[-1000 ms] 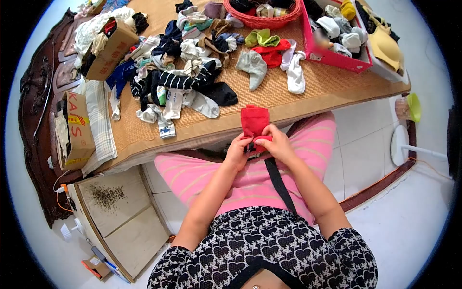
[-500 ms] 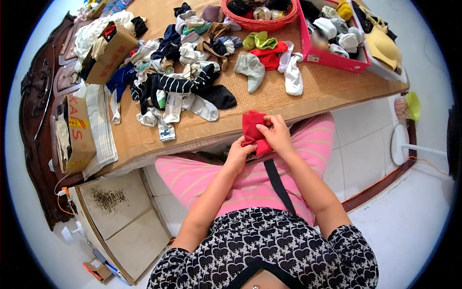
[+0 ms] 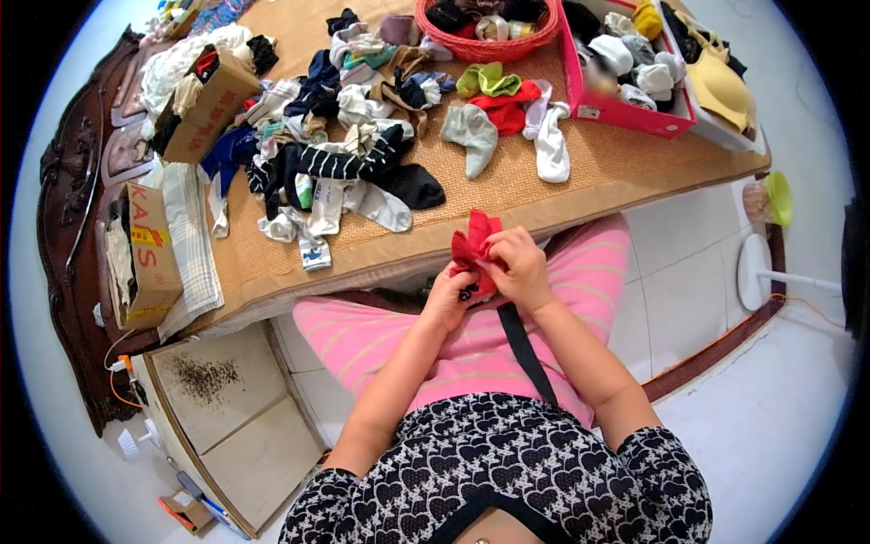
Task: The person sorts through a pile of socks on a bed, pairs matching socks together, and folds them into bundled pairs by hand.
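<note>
A red sock with a small dark mark low on it is bunched above my lap, near the mat's front edge. My left hand grips its lower left part between thumb and fingers. From the right, my right hand pinches the upper part, its fingers bent over the fabric. Beyond my hands lie a grey sock, a white sock and a red cloth piece. To the left spreads a heap of mixed socks, with a black striped sock on top.
A pink box of rolled socks and a red basket stand at the back. Beside the pink box is a yellow bra. Cardboard boxes stand at the left, above a low cabinet. The woven mat covers the bed.
The red sock has gone from a flat, folded shape to a crumpled one. My right hand has closed in on it and turned, fingers curled more tightly.
</note>
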A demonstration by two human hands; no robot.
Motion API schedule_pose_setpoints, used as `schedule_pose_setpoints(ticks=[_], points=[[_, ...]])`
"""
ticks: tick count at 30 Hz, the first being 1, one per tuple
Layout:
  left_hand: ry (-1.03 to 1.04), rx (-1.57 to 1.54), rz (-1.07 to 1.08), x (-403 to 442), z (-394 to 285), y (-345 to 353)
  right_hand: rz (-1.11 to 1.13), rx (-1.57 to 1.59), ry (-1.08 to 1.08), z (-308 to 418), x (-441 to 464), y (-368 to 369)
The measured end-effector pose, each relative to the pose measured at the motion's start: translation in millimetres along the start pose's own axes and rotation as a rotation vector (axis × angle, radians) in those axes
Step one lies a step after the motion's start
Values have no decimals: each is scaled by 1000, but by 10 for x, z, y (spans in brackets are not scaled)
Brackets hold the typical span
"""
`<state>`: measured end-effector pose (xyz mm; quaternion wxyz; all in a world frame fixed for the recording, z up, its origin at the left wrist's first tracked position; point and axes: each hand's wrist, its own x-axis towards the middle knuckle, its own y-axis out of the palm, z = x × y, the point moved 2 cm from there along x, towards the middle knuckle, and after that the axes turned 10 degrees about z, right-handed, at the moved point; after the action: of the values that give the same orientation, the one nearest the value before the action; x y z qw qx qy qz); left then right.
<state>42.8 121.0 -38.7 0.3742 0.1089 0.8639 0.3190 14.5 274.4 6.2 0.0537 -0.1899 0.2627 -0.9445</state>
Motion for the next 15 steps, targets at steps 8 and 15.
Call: schedule_pose_setpoints(ticks=[8, 15], points=[[65, -16, 51, -39, -15, 16, -153, 32, 552, -320, -47, 168], [66, -74, -57, 14, 64, -109, -93, -25, 308, -164, 4, 39]])
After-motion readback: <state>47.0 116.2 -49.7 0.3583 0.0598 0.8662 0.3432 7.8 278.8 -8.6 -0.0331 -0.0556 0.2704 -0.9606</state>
